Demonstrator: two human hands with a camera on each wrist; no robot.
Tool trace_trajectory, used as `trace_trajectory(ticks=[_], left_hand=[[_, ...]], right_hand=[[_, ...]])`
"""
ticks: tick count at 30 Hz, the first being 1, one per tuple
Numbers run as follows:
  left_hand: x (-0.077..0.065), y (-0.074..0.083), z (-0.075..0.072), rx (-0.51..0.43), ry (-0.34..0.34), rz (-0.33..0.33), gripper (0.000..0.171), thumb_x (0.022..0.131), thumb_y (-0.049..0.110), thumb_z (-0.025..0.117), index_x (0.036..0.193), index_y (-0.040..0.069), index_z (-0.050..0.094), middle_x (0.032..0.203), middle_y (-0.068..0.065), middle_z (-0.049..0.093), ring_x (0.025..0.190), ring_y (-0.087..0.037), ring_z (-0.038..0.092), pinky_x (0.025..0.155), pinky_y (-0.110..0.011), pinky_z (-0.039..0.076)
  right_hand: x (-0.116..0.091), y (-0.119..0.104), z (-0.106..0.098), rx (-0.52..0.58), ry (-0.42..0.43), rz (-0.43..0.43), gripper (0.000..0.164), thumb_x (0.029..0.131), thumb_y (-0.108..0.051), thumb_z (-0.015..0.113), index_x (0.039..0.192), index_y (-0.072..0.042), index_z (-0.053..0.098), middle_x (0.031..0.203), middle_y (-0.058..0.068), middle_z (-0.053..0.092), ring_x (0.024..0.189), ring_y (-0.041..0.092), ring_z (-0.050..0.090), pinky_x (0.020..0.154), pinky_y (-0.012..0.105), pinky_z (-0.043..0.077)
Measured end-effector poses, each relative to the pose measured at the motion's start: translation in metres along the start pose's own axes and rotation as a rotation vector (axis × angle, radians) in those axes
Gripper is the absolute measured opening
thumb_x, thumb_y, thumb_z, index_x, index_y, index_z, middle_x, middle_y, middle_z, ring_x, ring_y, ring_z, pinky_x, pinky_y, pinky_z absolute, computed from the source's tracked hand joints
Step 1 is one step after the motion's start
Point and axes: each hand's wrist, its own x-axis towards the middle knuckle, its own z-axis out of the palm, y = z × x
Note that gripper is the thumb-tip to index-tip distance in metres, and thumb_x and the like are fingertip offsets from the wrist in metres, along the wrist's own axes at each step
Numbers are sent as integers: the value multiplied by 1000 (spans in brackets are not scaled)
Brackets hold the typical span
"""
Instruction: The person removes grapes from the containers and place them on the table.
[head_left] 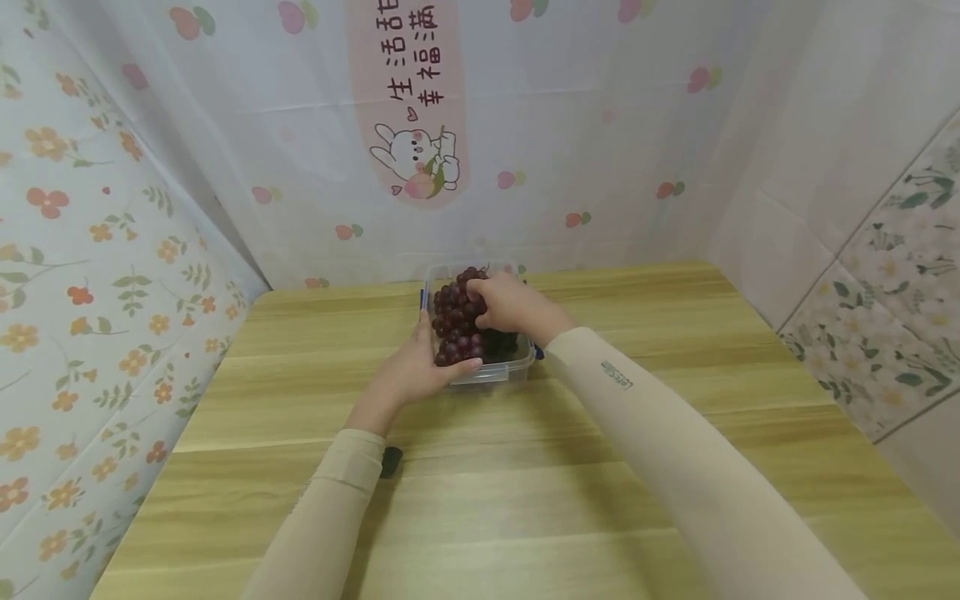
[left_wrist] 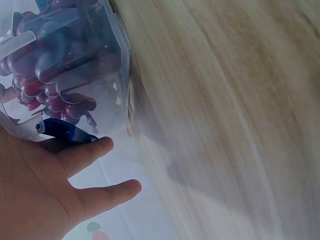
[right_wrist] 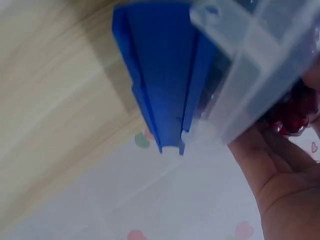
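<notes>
A clear plastic box [head_left: 491,375] with blue side latches stands at the back of the table, holding a bunch of dark red grapes [head_left: 453,317]. My left hand [head_left: 408,367] lies against the box's near left corner, thumb along the front rim. In the left wrist view its fingers [left_wrist: 107,200] are straight and spread, touching a hanging blue latch [left_wrist: 67,131]. Reaching in from the right, my right hand [head_left: 517,307] grips the grapes with thumb and fingers; some fingertips are hidden. Another blue latch [right_wrist: 165,70] hangs open in the right wrist view.
The wood-patterned table [head_left: 465,500] meets a printed cloth [head_left: 525,225] just behind the box. Floral cloth [head_left: 97,292] hangs at the left, with more on the right. A small dark object [head_left: 391,462] shows beside my left wrist.
</notes>
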Motion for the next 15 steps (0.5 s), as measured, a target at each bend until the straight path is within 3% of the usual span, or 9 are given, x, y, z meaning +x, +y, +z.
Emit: trace_trajectory(ticks=[4,8,12,15], left_hand=[[-1,1,1,-6,0,3,151,74,99,59,169,11,-19,180,-19,5,162,-41,29,125,-61,37],[-1,2,1,-5,5,4,150,75,98,59,169,10,-18,180,-18,5,163,-40,26,127,-61,36],[0,0,2,-12,10,9,150,76,98,59,169,10,-18,180,-19,4,163,-41,25,127,-61,35],[1,-1,2,-14,12,3,149,76,98,59,169,11,-19,180,-20,4,163,-41,25,128,-60,35]], right_hand=[[-4,4,4,52,42,18,38,99,-19,76,133,-8,64,118,13,74,103,26,72,103,45,59],[-9,8,4,127,73,48,36,98,-18,77,131,-9,64,116,14,71,97,26,65,91,44,59],[-15,9,-1,178,130,73,31,97,-18,77,124,-11,64,118,14,67,100,28,57,87,43,55],[-19,8,-7,241,183,89,27,96,-17,76,119,-12,63,114,14,68,93,28,56,82,41,52]])
